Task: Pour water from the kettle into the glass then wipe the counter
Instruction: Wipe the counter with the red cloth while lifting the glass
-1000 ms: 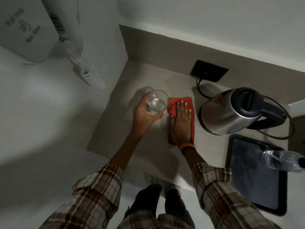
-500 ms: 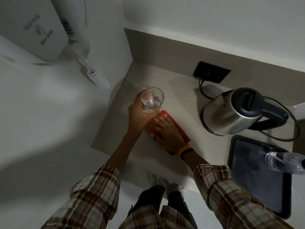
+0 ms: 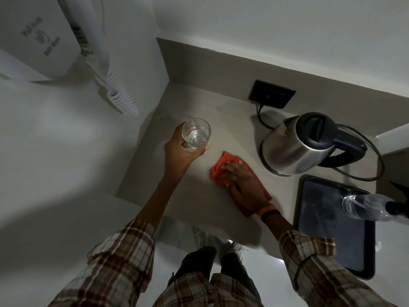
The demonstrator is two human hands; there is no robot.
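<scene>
A clear glass (image 3: 196,134) with some water in it is held above the grey counter (image 3: 199,103) by my left hand (image 3: 180,152), which grips it from the left side. My right hand (image 3: 242,180) lies flat, fingers spread, on an orange-red cloth (image 3: 223,166) and presses it against the counter just right of the glass. The steel kettle (image 3: 292,149) with a black lid and handle stands on its base to the right of the cloth, apart from both hands.
A black tray (image 3: 336,229) lies at the front right with a clear plastic bottle (image 3: 367,207) lying on it. A black socket plate (image 3: 271,94) and the kettle's cord sit at the back wall. A white wall-mounted hair dryer (image 3: 44,36) with a coiled cord hangs at the left.
The cloth under my right hand has slid left and then back towards the middle, turning diagonal. My left hand has kept the glass lifted and shifted it slightly left and back.
</scene>
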